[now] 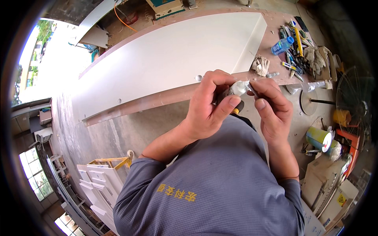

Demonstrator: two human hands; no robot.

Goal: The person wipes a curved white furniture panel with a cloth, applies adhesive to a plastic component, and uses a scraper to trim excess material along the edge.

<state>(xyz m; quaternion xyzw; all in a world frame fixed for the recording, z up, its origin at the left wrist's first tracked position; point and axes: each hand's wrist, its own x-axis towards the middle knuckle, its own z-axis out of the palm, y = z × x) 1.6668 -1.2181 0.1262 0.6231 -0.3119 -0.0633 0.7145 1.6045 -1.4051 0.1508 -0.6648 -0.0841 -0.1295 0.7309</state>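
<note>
My left hand (206,104) is wrapped round a small white tube (238,89), with its whitish tip pointing right. My right hand (275,107) is closed in a pinch at that tip, on a thin greyish piece (253,91) whose kind I cannot make out. Both hands are in front of my chest, over the near edge of a long white panel (173,55). The panel lies on a workbench, with round spots along its near edge. Just under the tube shows part of a black and yellow object (238,108), mostly hidden.
On the bench's right end lie a crumpled cloth (260,65), a blue-capped bottle (282,45), pens and tools, and worn gloves (315,59). A fan (353,98) and a paint can (319,138) stand to the right. White boards (98,188) lean at lower left.
</note>
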